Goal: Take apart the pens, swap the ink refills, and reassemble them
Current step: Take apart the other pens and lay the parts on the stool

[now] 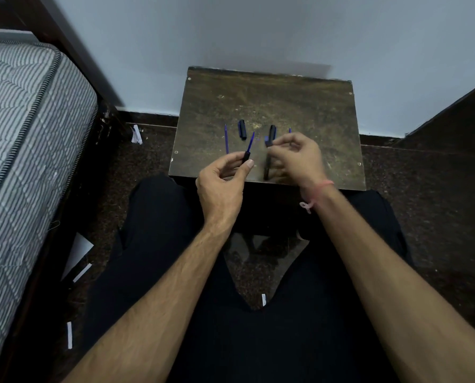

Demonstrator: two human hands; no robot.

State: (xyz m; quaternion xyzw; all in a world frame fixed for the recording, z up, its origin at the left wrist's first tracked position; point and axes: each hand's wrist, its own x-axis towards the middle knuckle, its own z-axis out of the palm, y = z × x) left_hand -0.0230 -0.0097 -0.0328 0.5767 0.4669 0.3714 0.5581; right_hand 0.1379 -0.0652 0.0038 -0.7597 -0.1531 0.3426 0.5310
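On a small worn wooden table (269, 98) lie pen parts. My left hand (222, 183) grips a dark pen barrel (246, 157) with a blue ink refill (250, 142) sticking out of its far end. My right hand (297, 158) pinches a small blue piece (266, 140) at its fingertips, just above another dark barrel (266, 168) lying on the table. A loose blue refill (226, 139) lies to the left. Two dark caps (242, 129) (272, 131) rest further back. A thin blue tip (290, 130) shows behind my right hand, mostly hidden.
A striped mattress (23, 139) on a dark bed frame stands at the left. The pale wall (258, 31) is directly behind the table. Dark furniture (457, 117) stands at the right. Paper scraps (136, 134) lie on the dark floor. My legs sit under the table's near edge.
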